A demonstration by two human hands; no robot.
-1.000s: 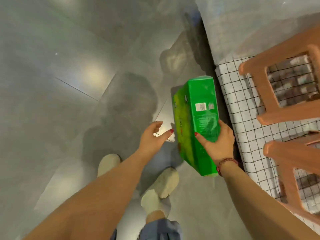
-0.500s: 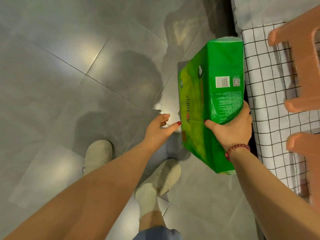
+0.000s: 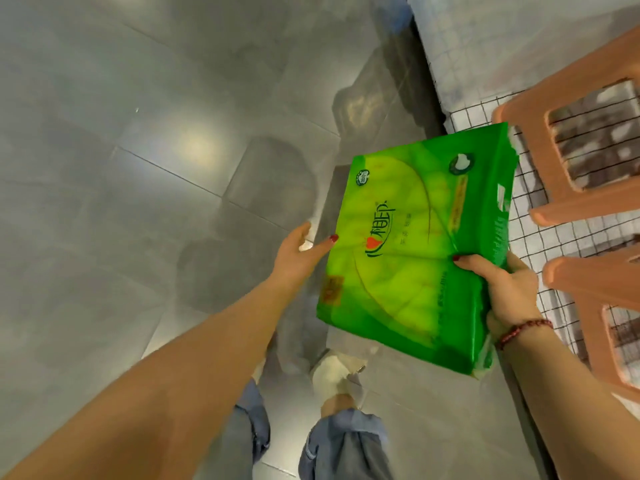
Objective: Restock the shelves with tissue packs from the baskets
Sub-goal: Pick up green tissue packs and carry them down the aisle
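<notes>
Slippage is your risk: your right hand [image 3: 509, 289] alone pinches the green tissue pack [image 3: 412, 244] by one edge, mid-air beside the orange plastic frame [image 3: 588, 204]; your left hand [image 3: 298, 251] hovers spread, not clearly touching. Soft wrap may sag.

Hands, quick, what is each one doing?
Left hand: open, holding nothing.
Right hand: holding the green tissue pack.

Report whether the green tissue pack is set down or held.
Held up, tilted: the right hand grips the pack by its right edge, thumb on its face; the left hand is open beside it.
</notes>
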